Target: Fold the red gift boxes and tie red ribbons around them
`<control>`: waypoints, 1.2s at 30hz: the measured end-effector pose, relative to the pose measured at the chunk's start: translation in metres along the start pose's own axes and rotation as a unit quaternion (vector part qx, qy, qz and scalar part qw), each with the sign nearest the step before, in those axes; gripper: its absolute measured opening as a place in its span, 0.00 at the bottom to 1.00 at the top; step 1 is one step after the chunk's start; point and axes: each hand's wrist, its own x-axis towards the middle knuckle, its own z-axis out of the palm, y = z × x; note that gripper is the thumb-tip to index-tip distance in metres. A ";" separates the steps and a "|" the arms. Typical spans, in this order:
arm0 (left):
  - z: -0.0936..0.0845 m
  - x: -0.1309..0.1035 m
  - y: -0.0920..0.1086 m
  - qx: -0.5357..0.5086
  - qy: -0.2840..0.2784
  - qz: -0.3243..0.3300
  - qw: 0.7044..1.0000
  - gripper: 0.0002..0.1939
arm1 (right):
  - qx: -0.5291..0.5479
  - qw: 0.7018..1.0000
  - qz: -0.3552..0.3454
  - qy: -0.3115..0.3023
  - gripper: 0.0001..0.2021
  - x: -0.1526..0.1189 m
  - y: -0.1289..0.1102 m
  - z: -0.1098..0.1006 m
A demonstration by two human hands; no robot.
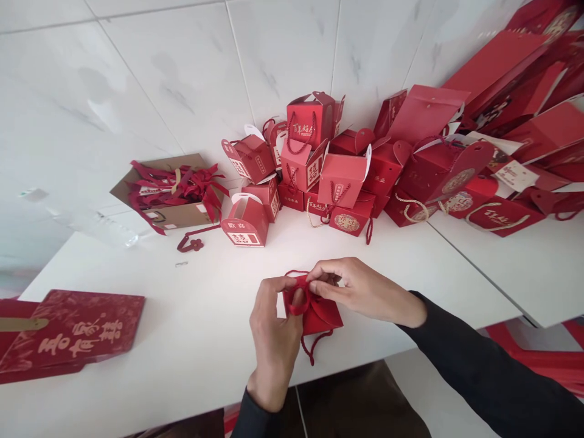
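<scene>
A small red gift box (325, 317) with cord handles stands on the white table (201, 340) close to its front edge. On top of the box lies a red ribbon (298, 302) formed into a loop. My left hand (276, 322) is closed on the loop, with its thumb against the ribbon. From the other side my right hand (349, 285) pinches the ribbon near the middle of the box top. Fingers hide part of the ribbon, so I cannot tell whether it is knotted. One cord handle hangs down the near side of the box.
Many red gift boxes (344, 176) are piled against the tiled wall. A cardboard box (180, 216) of red ribbons stands at the back left, a flower-ended ribbon (194, 244) beside it. Flat red bags (86, 328) lie at the left; a seam crosses the table at the right.
</scene>
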 end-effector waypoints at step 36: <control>0.004 -0.012 0.000 -0.026 0.001 -0.055 0.998 0.04 | -0.012 0.999 -0.013 0.027 0.09 -0.003 0.004 -0.008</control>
